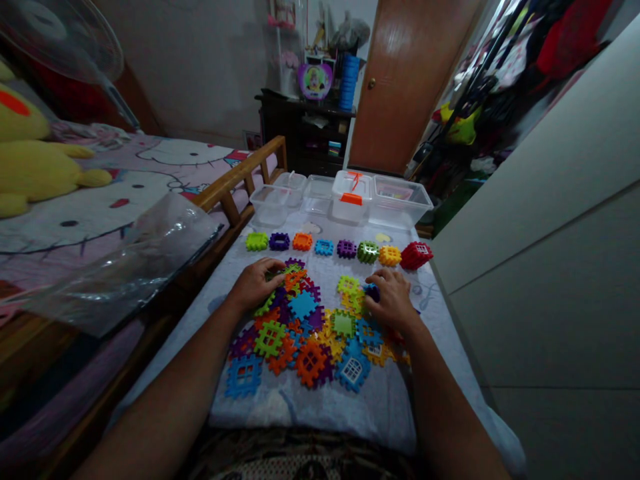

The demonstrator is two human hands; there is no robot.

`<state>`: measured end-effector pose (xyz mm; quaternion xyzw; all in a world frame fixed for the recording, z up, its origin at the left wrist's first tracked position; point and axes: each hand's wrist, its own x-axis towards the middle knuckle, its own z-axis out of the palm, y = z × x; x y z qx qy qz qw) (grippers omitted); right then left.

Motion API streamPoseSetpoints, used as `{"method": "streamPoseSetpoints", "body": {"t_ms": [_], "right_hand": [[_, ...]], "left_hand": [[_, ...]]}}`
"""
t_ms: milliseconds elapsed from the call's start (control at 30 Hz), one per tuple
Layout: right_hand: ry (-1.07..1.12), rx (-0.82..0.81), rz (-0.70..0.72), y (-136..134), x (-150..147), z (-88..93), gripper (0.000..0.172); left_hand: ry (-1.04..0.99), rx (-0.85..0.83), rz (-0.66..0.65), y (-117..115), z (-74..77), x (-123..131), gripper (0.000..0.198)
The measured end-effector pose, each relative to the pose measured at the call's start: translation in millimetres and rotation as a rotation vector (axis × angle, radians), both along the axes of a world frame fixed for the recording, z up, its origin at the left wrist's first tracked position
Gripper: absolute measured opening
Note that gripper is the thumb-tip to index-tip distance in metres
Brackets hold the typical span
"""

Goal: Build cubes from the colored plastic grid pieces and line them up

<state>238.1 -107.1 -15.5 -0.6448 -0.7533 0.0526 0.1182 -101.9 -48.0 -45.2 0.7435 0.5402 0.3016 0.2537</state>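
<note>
A loose pile of plastic interlocking building tiles point(303, 305) in several colours lies on the cloth-covered table. Its square pieces have notched edges, and some have window grids. At the pile's upper left, my left hand point(256, 285) is open, fingers bent and apart, touching yellow-green tiles. My right hand point(393, 297) is curled at the upper right, with a dark blue tile point(371, 292) between thumb and forefinger. Yellow-green tiles point(349, 285) lie just left of it. Beyond the hands runs a row of colour-sorted stacks, from a green stack point(257, 241) to a red stack point(417, 255).
Clear plastic boxes point(400, 212) line the table's far end, one with an orange-latched lid point(351, 199). A wooden bed rail point(240, 175) runs along the left, with a clear plastic bag point(135, 260) beside it. A pale cabinet point(540, 267) stands close on the right.
</note>
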Motion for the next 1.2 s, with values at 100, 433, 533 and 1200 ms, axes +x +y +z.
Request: {"method": "streamPoseSetpoints", "body": {"t_ms": [100, 433, 533, 1200], "right_hand": [[-0.002, -0.043, 0.075, -1.6, -1.1, -0.7, 0.033], [0.085, -0.139, 0.145, -2.5, -8.2, 2.1, 0.026], [0.134, -0.105, 0.14, -3.0, -12.9, 3.5, 0.025], [0.647, -0.074, 0.132, -0.5, -9.3, 4.9, 0.011]], "left_hand": [[0.003, 0.007, -0.002, -0.2, 1.2, 0.1, 0.036], [-0.005, 0.008, -0.011, -2.0, 4.9, 1.9, 0.036], [-0.006, 0.02, -0.009, -1.4, 3.6, 1.3, 0.036], [0.023, 0.023, -0.003, 0.1, -0.7, -0.6, 0.036]]}}
